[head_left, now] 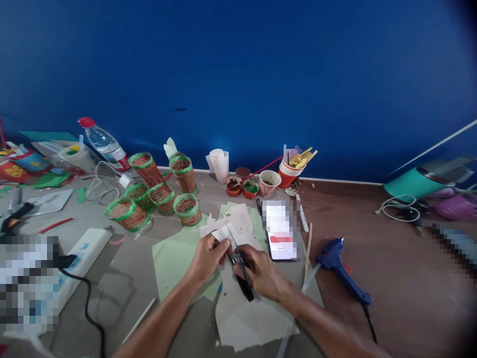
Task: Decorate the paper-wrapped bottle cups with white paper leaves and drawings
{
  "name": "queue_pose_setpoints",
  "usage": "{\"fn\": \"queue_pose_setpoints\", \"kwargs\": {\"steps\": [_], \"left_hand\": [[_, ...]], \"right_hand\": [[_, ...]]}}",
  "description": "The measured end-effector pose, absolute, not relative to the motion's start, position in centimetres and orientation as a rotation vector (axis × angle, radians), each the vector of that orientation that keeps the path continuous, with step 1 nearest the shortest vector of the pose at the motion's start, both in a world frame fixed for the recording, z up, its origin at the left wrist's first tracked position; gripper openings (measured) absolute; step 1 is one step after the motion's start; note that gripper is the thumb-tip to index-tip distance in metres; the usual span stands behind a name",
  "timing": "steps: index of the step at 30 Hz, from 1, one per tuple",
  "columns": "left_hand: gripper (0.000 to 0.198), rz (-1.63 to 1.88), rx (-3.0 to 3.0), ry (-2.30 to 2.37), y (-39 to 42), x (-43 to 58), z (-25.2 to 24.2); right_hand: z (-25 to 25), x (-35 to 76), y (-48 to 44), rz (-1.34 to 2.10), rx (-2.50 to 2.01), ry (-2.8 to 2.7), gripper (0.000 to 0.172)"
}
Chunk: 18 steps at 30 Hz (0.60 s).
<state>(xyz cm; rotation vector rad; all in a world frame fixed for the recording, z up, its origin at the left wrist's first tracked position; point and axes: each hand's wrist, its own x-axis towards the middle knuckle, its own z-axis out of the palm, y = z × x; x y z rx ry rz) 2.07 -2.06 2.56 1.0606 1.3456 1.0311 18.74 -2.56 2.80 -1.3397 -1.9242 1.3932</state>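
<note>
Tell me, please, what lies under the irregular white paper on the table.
Pale green paper peeks from under the irregular white paper, with grey tabletop below; whatever both cover is hidden.

Bare forearms slant inward, left hand pinching with thumb uppermost, right hand curled close beside it

A person's left hand pinches a small piece of white paper as the right hand grips black-handled metal scissors, blades at the paper's edge, above pale green paper sheets. Brown cylindrical containers with green rims cluster at left; a lit smartphone and a blue plastic glue gun lie at right, before a deep-blue wall.
</note>
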Motion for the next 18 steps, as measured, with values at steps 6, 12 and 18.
{"fn": "queue_pose_setpoints", "kwargs": {"steps": [6, 12, 18], "left_hand": [[0.027, 1.015, 1.08, 1.347, -2.0, 1.9, 2.2], [0.028, 1.011, 1.074, 1.328, -1.9, 1.8, 1.8], [0.03, 1.009, 1.07, 1.307, -1.8, 1.7, 1.2]], "right_hand": [[2.4, 18.7, -2.6, 1.388, -1.33, -1.924, 0.011], [2.4, 18.6, -2.6, 1.369, -1.332, -1.913, 0.01], [2.1, 18.7, -2.5, 1.365, -1.317, -1.928, 0.013]]}}
